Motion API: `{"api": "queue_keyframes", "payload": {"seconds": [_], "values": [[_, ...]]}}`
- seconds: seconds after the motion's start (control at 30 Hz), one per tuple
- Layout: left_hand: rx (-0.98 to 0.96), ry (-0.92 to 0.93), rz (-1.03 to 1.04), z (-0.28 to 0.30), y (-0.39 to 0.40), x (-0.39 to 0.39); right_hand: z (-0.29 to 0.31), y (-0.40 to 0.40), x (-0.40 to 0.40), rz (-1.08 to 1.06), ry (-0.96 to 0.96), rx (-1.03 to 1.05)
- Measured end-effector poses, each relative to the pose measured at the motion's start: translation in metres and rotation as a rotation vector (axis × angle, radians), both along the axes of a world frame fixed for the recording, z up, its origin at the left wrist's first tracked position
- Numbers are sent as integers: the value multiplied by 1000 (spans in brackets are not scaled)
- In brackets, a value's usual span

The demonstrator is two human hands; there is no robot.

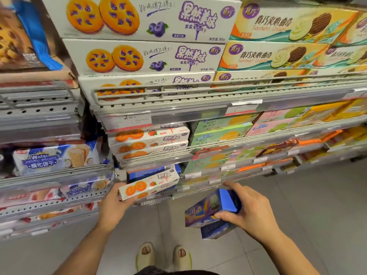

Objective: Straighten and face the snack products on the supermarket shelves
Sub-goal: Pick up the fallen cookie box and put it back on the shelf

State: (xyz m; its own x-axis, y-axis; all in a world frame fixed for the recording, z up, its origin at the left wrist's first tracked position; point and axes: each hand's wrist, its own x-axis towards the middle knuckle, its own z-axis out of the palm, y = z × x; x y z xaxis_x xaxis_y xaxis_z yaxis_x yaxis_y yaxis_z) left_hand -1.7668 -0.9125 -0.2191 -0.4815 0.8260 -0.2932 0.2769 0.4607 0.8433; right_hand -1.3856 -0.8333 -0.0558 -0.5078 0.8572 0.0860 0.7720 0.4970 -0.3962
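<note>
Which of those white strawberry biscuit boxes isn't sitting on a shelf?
The tilted strawberry biscuit box held in the left hand, low in front of the blue boxes. The other strawberry boxes lie stacked flat on the shelf above it.

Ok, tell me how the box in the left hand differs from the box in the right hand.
The strawberry biscuit box is white with orange biscuits printed on it; the blue box is blue and purple. The strawberry biscuit box is long and slim, the blue box shorter and chunkier. The left hand grips the former by one end; the right hand clasps the latter. Both are held off the shelves.
</note>
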Motion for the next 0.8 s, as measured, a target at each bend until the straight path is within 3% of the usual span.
{"api": "queue_keyframes", "payload": {"seconds": [0.17, 0.47, 0.6, 0.8], "values": [[-36, 56, -118, 45, -32, -5, -7, 15, -13, 97, 22, -31], [156, 115, 28, 171, -66, -6, -7, 30, -30, 163, 94, -65], [222, 195, 75, 194, -60, -16, 3, 28, -28, 152, 94, -105], [287, 134, 83, 221, -14, -12, 14, 23, -10, 115, 130, -128]]}}
